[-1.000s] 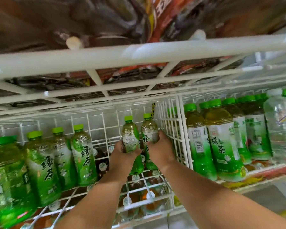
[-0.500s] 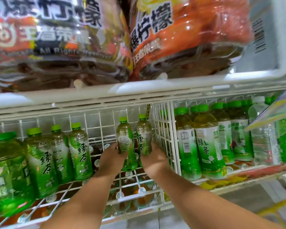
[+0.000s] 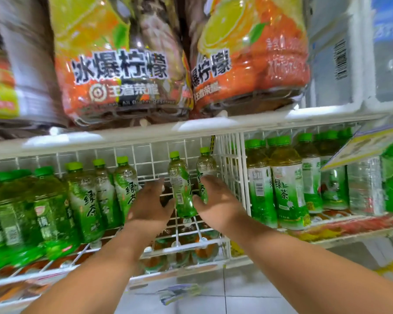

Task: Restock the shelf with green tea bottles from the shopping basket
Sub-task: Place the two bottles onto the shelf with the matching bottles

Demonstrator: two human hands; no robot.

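Two green tea bottles stand side by side on the white wire shelf (image 3: pixel 186 245). The left bottle (image 3: pixel 180 191) rises between my hands. The right bottle (image 3: pixel 205 165) is partly hidden behind my right fingers. My left hand (image 3: pixel 149 203) is beside the left bottle with straight fingers, its thumb close to the label. My right hand (image 3: pixel 216 200) has loosely spread fingers lying against the right bottle, and its thumb is near the left one. Neither hand wraps a bottle. The shopping basket is out of view.
A row of green tea bottles (image 3: pixel 84 200) fills the shelf to the left. A wire divider (image 3: pixel 232 168) stands just right of my hand, with more bottles (image 3: pixel 286 189) beyond it. Large orange lemon drink packs (image 3: pixel 123 71) sit on the shelf above. A price tag (image 3: pixel 368 143) hangs at right.
Both hands gripped the two bottles earlier; now their fingers have opened and drawn back a little, leaving the bottles standing on the shelf. The camera has tilted up.
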